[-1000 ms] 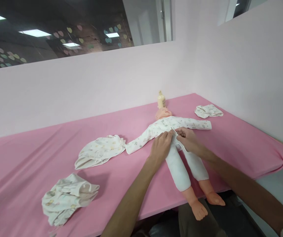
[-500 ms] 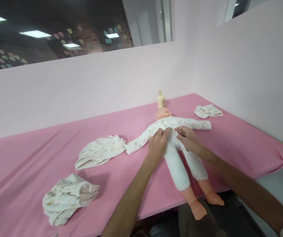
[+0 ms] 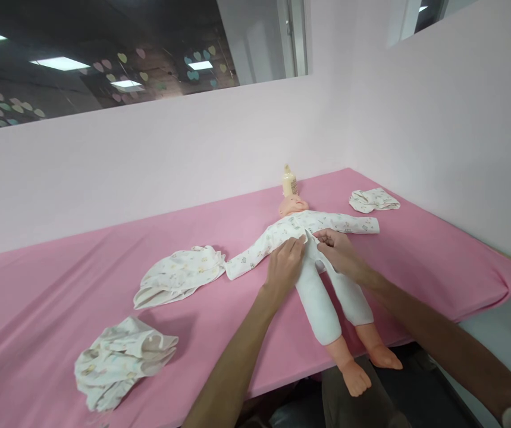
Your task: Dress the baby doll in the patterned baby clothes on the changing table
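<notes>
A baby doll (image 3: 291,205) lies on its back, head toward the wall and bare feet over the table's front edge. It wears a white printed long-sleeved top (image 3: 277,233), arms spread wide, and its legs are white. At the doll's belly, my left hand (image 3: 285,261) pinches the lower edge of the top. Close beside it, my right hand (image 3: 338,252) pinches the other side of that edge with thumb and forefinger. A small gap shows between the two hands. My fingers partly hide the cloth they grip.
Left of the doll lie a printed baby garment (image 3: 179,276) and a crumpled one (image 3: 124,362). A folded printed cloth (image 3: 374,200) rests at the back right. Behind the doll's head stands a cream pump bottle (image 3: 289,182). Pink cloth (image 3: 219,345) covers the table, with walls behind and right.
My two hands have drawn slightly apart at the doll's belly, and the top's edge between them has parted a little. The view has shifted slightly.
</notes>
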